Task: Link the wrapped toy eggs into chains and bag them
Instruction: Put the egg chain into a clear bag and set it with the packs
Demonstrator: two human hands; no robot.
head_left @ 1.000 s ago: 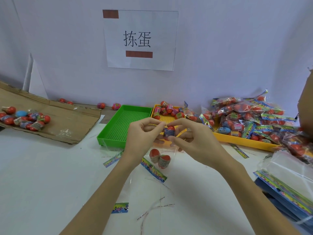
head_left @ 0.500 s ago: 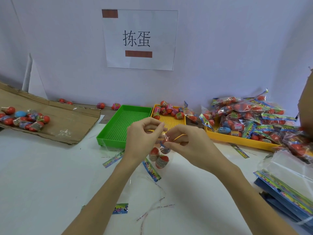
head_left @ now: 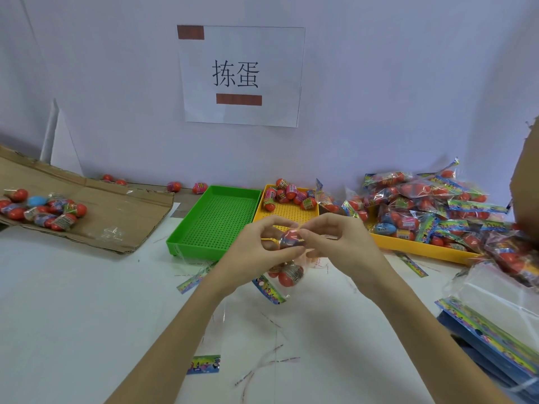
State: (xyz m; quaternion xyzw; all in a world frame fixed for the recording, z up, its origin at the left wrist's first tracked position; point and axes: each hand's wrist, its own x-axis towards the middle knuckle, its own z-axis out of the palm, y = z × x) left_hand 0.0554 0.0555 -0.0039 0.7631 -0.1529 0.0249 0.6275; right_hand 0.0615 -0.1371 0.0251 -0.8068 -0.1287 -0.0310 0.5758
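The wrapped egg point(head_left: 289, 238) is sitting higher between the hands than before; the left hand point(head_left: 256, 249) and right hand point(head_left: 339, 243) are both pinching it above the worktop point(head_left: 73, 301), two more eggs point(head_left: 287, 274) hanging beneath.

Bare forearms, no sleeves; left hand point(head_left: 256, 252), right hand point(head_left: 341, 246).

Two hands in view: left hand point(head_left: 256, 252), right hand point(head_left: 341, 246). One wrapped egg point(head_left: 290, 238) held between them, two eggs point(head_left: 287, 274) hanging below. Trays: one green tray point(head_left: 215, 223), two yellow trays point(head_left: 287, 212). One paper sign point(head_left: 240, 75) on wall. Bagged chains too heaped to count
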